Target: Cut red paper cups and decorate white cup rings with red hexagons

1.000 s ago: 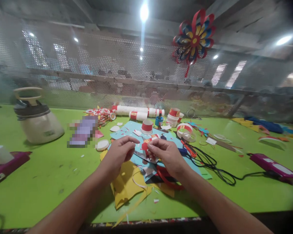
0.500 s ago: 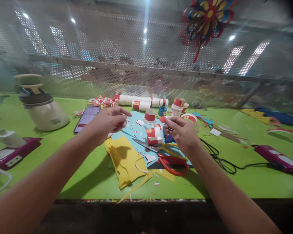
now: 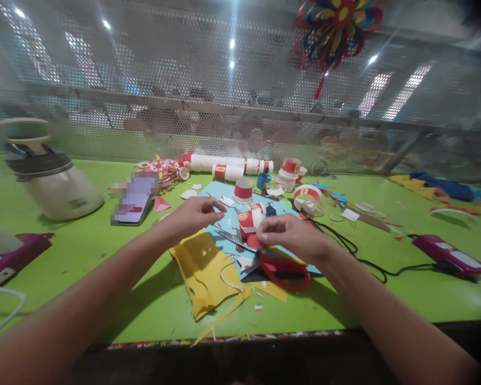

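Note:
My right hand (image 3: 291,234) pinches a small red paper piece (image 3: 253,242) in front of a cut red-and-white paper cup (image 3: 250,218). To its left, above the yellow sheet, hovers my left hand (image 3: 194,216); its fingers are curled together, and whatever they may hold is too small to make out. Scissors with red and yellow handles (image 3: 286,275) lie beneath my right hand, blades pointing left. A crumpled yellow sheet (image 3: 206,272) is on the table near my left wrist. Light blue paper (image 3: 218,191) with white scraps lies under the cups.
Paper cups (image 3: 243,191) and a blue bottle (image 3: 263,181) stand behind. At left are a phone (image 3: 134,200), a large flask (image 3: 60,182) and a power strip (image 3: 18,256). Another purple power strip (image 3: 451,254) with black cable lies right. A perforated screen (image 3: 164,123) borders the back.
My right hand has come down and left with the red paper piece, now in front of the cut cup. My left hand is slightly lower. The view has shifted a little.

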### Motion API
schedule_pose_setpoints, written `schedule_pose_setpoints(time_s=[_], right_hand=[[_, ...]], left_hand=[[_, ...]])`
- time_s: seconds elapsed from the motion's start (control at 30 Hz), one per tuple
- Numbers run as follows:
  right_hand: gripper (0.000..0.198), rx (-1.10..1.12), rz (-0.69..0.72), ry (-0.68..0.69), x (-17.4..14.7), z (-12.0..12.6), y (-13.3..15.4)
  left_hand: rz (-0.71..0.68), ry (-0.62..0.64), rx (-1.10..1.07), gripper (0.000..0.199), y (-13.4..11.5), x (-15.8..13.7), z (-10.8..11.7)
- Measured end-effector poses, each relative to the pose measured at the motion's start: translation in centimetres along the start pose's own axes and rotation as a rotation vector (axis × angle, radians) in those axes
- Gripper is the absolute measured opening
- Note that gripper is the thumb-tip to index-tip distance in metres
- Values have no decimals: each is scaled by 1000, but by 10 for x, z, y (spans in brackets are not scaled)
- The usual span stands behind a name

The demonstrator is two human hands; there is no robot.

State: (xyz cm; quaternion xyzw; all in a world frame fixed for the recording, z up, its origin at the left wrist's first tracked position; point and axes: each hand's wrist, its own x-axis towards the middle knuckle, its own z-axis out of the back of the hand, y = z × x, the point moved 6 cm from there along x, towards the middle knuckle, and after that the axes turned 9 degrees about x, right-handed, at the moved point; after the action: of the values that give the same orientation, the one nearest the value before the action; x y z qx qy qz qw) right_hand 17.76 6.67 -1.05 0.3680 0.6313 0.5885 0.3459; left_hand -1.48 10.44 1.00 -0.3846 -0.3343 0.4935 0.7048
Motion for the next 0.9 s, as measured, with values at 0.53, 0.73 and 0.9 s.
schedule_pose_setpoints(time_s=[0.53,0.73,0.9], right_hand=[[18,-296,344,-398,18,19,3],[18,-297,223,-290,13,2,-9],[19,-250,165,-239,10,-4,-10]], left_hand=[[170,-316,482,25,61,4,111],[169,-34,780,57,87,11,92],[155,50,905,43,98,9,84]])
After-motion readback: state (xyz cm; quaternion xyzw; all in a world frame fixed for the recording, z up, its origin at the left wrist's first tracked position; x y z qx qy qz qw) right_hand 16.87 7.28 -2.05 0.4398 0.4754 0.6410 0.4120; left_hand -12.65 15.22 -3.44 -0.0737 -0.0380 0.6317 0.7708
